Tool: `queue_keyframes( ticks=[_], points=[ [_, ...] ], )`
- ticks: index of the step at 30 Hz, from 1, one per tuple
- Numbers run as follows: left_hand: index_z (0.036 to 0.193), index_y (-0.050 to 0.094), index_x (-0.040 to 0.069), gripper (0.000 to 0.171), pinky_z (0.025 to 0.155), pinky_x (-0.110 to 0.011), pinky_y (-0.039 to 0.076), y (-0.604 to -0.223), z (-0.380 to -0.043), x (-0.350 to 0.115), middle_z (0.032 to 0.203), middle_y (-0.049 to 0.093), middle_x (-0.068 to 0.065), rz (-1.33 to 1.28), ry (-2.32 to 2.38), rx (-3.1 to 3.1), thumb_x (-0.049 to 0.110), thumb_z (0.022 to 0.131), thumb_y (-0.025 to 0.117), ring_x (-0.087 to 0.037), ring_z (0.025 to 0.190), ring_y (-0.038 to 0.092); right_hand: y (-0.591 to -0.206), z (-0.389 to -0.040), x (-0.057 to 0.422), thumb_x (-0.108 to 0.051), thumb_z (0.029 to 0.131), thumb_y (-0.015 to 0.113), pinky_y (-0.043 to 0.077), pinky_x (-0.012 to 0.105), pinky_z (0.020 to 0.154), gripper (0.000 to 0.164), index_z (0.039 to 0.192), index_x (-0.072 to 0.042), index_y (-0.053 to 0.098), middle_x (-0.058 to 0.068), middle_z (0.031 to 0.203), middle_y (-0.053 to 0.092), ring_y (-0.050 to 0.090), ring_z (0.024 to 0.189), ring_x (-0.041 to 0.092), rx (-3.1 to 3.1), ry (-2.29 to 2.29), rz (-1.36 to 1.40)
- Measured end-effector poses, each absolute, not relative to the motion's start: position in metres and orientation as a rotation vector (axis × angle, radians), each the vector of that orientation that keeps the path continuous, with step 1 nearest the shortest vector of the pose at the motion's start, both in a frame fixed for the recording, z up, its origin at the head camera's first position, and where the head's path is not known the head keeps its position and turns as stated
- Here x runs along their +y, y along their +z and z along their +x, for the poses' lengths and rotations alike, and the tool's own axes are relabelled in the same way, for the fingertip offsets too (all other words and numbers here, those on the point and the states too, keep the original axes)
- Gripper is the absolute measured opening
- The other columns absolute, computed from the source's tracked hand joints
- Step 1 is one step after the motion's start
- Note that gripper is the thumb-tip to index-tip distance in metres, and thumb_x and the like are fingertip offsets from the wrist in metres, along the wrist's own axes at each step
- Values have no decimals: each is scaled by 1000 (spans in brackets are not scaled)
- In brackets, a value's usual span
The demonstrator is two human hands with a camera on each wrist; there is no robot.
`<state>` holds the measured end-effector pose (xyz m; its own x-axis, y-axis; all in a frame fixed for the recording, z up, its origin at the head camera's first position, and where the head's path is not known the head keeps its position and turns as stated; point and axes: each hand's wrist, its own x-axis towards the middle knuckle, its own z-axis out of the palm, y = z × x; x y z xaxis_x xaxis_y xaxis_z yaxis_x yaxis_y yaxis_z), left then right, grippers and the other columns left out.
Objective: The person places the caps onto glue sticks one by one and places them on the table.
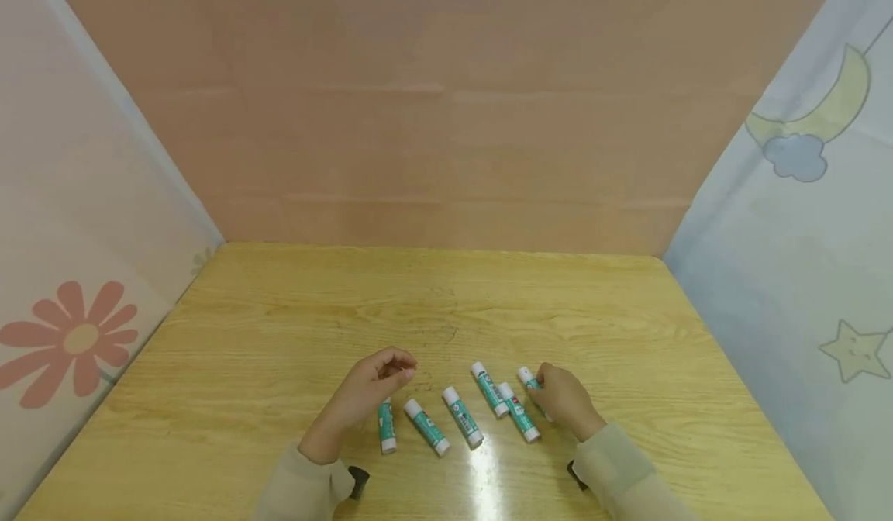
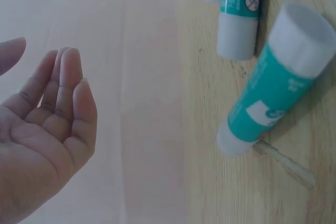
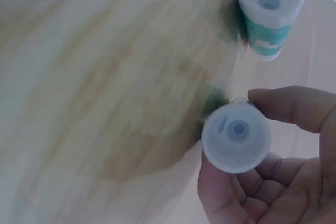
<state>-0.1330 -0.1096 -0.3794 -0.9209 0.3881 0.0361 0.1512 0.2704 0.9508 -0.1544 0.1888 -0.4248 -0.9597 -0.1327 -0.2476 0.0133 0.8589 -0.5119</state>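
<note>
My right hand (image 1: 567, 401) pinches a green-and-white glue stick (image 1: 532, 382) at the right end of a loose row. In the right wrist view, thumb and fingers lie on either side of that stick's round white end (image 3: 236, 137). My left hand (image 1: 373, 385) is over the row's left end, fingers loosely bent around nothing. Just below it lies the leftmost glue stick (image 1: 387, 428), partly hidden by the hand. Between the hands are a slanted glue stick (image 1: 427, 428), another (image 1: 463, 419), and two close together, the farther stick (image 1: 490, 390) and the nearer one (image 1: 519, 413).
The wooden tabletop (image 1: 314, 296) has dark scuff marks beyond the row. A plain brown backdrop (image 1: 446, 156) rises behind it. Patterned sheets stand on both sides, one with a red flower (image 1: 80, 340), the other with a moon (image 1: 837, 110).
</note>
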Motion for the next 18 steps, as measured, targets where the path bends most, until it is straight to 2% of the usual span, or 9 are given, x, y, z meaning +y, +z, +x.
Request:
queue_keyframes(
  ticks=[5,13,18],
  points=[
    [103,53,1,22,69,-26,43,-380,-134,-108,94,55,-6,470,1712,2336,17,88,50,-25,85,50,-427,-155,192,-10,80,59,39,25,48,18,86,6,51,4,65,48,45,53,14,2760,-750,-99],
    [102,54,2,22,69,-26,44,-380,-135,-109,94,55,-5,467,1695,2371,18,88,51,-20,83,52,-427,-156,194,-11,80,59,41,26,50,25,92,10,51,7,70,52,46,56,15,2766,-729,-97],
    [103,53,1,21,69,-25,44,-380,-135,-110,94,55,-7,484,1694,2373,16,88,51,-24,84,52,-426,-156,193,-13,79,59,40,26,48,29,96,10,51,7,71,52,46,54,14,2772,-734,-95]
  ],
)
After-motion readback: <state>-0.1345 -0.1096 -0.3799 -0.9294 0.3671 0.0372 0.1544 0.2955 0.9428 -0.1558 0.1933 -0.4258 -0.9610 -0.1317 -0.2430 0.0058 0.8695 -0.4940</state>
